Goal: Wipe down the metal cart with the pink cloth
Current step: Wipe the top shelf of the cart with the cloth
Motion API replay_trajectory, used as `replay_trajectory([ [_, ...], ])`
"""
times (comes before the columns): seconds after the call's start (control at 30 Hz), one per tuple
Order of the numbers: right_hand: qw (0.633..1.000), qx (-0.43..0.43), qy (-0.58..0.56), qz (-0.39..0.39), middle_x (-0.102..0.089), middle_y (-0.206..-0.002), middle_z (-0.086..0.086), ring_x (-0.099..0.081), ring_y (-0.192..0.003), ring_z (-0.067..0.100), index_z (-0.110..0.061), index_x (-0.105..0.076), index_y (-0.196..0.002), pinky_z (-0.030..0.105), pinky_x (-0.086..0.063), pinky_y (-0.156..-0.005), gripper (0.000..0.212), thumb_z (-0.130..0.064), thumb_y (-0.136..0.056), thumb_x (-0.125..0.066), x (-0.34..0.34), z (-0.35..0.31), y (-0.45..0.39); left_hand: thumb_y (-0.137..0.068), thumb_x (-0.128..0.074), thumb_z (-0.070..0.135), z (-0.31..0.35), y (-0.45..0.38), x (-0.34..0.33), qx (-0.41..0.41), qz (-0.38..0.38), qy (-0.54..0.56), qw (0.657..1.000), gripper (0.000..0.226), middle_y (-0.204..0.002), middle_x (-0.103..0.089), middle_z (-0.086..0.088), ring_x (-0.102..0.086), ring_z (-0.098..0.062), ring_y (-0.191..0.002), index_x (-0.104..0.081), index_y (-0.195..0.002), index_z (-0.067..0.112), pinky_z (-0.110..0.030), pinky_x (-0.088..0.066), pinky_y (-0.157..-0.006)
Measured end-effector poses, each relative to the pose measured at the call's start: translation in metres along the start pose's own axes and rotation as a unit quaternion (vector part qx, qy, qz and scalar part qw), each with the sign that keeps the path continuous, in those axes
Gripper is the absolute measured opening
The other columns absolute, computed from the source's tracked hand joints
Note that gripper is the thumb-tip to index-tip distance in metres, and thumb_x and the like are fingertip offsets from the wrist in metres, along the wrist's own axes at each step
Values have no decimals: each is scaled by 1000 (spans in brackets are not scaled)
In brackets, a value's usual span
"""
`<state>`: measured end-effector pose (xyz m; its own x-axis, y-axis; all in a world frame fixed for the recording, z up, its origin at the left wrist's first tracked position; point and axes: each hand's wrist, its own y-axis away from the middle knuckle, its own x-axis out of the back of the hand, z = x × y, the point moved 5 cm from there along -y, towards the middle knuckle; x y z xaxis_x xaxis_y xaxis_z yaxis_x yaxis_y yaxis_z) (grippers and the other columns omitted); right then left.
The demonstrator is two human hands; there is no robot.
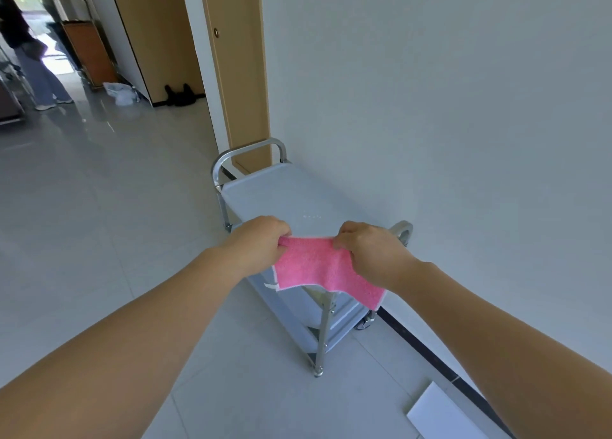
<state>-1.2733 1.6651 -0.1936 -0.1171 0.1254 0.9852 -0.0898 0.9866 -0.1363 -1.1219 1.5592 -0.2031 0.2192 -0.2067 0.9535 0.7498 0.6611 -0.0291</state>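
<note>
A metal cart (281, 193) with a flat top shelf and lower shelves stands against the white wall, a curved handle at its far end and another at the near right. The pink cloth (314, 266) hangs stretched in the air above the cart's near end. My left hand (258, 240) pinches its upper left corner. My right hand (367, 249) grips its upper right corner. The cloth's lower edge droops over the near shelf edge and hides part of it.
The white wall (447, 107) runs along the cart's right side. A wooden door frame (238, 74) stands behind the cart. A white flat panel (440, 412) lies on the tiled floor at the near right. A person (29, 57) stands far left by another cart.
</note>
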Motion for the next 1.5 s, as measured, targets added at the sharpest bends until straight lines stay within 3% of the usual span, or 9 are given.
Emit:
replay_trajectory([
  [0.17, 999, -40, 9, -16, -59, -105, 3, -58, -91, 22, -16, -65, -108, 32, -50, -72, 46, 9, -77, -40, -21, 3, -55, -89, -51, 15, -62, -38, 6, 1, 26, -4, 1000, 15, -94, -62, -4, -57, -22, -85, -64, -95, 16, -32, -43, -67],
  [0.3, 997, -71, 17, -31, -58, -105, -1, -58, -89, 19, -20, -65, -107, 23, -37, -60, 47, 8, -77, -41, -49, 27, -95, -91, -52, 19, -91, -81, -4, -10, 19, 21, 1000, 14, -95, -63, -3, -57, -21, -84, -65, -95, 17, -35, -47, -69],
  [0.47, 992, -116, -3, -52, -57, -109, 1, -58, -93, 23, -18, -64, -106, 35, -50, -74, 44, 5, -78, -40, -73, 68, -155, -91, -54, 22, -125, -151, -11, -20, 11, 27, 999, 14, -94, -65, -4, -55, -19, -77, -65, -99, 16, -31, -43, -65],
  [0.77, 970, -224, 22, -89, -58, -109, 1, -56, -97, 23, -18, -63, -107, 35, -47, -78, 40, 2, -77, -46, -90, 126, -223, -93, -48, 19, -155, -266, -27, -103, -29, 63, 992, 18, -94, -65, -2, -59, -23, -86, -64, -99, 16, -32, -44, -69],
  [1.07, 901, -423, -18, -95, -59, -99, -2, -59, -89, 21, -22, -67, -100, 37, -52, -73, 48, 8, -75, -40, -135, 110, -221, -90, -48, 19, -175, -328, -72, -257, -135, 122, 949, 25, -102, -67, 0, -57, -19, -85, -60, -111, 20, -26, -39, -71],
  [1.27, 868, -493, 17, -61, -60, -96, 1, -58, -90, 25, -18, -68, -97, 37, -50, -73, 46, 9, -75, -39, -159, 129, -212, -89, -50, 20, -174, -343, -98, -322, -142, 135, 926, 26, -112, -61, 4, -52, -14, -86, -57, -115, 19, -28, -42, -75],
  [1.37, 834, -535, 31, -127, -54, -121, 9, -50, -107, 27, -11, -66, -102, 36, -44, -91, 43, 9, -76, -38, -217, 149, -208, -88, -48, 18, -185, -352, -133, -321, -161, 90, 929, 32, -124, -56, 1, -55, -22, -108, -55, -119, 20, -35, -46, -86],
  [1.43, 807, -571, 4, -151, -38, -143, 13, -39, -126, 31, -12, -63, -106, 43, -34, -106, 40, 7, -79, -40, -262, 146, -198, -87, -48, 16, -196, -353, -146, -315, -160, 72, 933, 34, -125, -54, 0, -53, -24, -113, -55, -120, 19, -35, -44, -87],
  [1.5, 782, -601, -51, -155, -24, -152, 12, -27, -136, 34, -20, -50, -126, 49, -26, -110, 44, -5, -85, -45, -307, 133, -188, -87, -48, 14, -203, -357, -157, -307, -162, 61, 936, 33, -125, -55, -1, -53, -24, -113, -56, -119, 18, -34, -43, -86],
])
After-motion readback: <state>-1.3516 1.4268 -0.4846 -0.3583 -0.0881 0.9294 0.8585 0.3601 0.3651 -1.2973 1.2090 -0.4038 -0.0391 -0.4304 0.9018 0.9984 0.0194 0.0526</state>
